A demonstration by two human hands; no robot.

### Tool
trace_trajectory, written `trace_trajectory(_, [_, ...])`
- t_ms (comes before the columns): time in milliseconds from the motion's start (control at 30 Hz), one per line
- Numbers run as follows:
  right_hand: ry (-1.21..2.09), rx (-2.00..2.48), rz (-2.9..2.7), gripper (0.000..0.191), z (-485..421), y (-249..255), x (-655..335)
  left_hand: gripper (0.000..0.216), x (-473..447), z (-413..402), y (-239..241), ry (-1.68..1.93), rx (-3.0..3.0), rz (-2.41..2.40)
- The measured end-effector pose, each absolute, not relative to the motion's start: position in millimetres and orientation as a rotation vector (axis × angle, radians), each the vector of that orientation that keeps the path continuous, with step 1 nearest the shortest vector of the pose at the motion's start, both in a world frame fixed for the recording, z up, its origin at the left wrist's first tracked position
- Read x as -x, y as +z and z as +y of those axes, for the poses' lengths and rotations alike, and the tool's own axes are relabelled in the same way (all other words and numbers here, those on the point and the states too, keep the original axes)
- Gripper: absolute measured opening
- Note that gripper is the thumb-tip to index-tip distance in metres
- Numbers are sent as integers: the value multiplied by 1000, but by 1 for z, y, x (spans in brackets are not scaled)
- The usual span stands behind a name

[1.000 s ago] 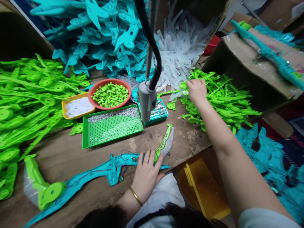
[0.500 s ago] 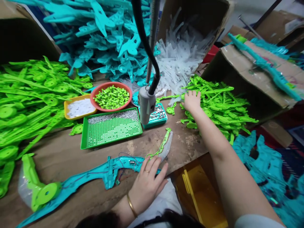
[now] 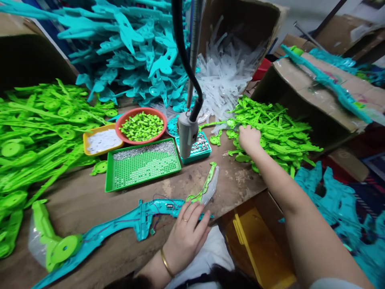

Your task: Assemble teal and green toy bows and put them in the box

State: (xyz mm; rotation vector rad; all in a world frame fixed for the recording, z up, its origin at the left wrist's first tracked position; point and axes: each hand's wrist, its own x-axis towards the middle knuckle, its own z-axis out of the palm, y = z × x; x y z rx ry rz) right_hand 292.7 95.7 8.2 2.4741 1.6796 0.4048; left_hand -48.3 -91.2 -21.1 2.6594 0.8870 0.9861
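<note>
My left hand (image 3: 188, 230) lies with its fingers stretched out over the right end of a blue toy half-shell (image 3: 114, 222), which has thin wires and a small metal part in it. Beyond those fingertips, a slim green plastic piece (image 3: 207, 182) lies along a clear curved piece (image 3: 212, 188). On the shell's left end sits a green limb with a round disc (image 3: 66, 248), and a clear part shows behind it. My right hand (image 3: 250, 139) is at the left side of a pile of green plastic parts (image 3: 279, 128), fingers curled down; whatever they grip is hidden.
A green perforated tray (image 3: 141, 172) holds small metal pieces. Around it stand a red bowl (image 3: 165, 134) of green bits, a yellow tray (image 3: 87, 149) and a teal tray (image 3: 197, 158). A grey tool (image 3: 188, 134) hangs over them. Blue (image 3: 120, 52) and clear parts (image 3: 222, 76) are heaped behind.
My right hand has shifted slightly right and down at the green pile, and its fingers have curled in. The left hand stays on the blue shell; the whole view has shifted slightly.
</note>
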Motion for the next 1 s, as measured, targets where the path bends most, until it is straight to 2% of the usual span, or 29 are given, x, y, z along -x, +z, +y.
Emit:
trace_trajectory(233, [196,-2605,1489,42,72,37,-333,26,50,-98,-24,953,-2646,821])
trace_trajectory(433, [255,-2559,1724,44,83,17,-315,27,49,-110,-22,987,-2661,773])
trace_trajectory(600, [200,-2577,1945,24,98,17,-304,26,63,-113,-24,1029,-2676,827])
trace_trajectory(700, [368,-2831,1943,22,94,53,-318,27,68,-109,-26,1051,-2648,839])
trace_trajectory(833, [863,-3298,1847,32,57,118,-337,28,65,-104,-21,1072,-2356,880])
trace_trajectory(867, [834,-3543,2026,26,43,128,-334,26,62,-103,-19,1058,-2205,911])
trace_trajectory(933, [240,-3698,2578,15,13,133,-312,26,53,-101,-14,996,-1819,948])
trace_trajectory(1000, [-819,-3487,2776,12,-17,117,-277,39,44,-99,-10,878,-1381,876])
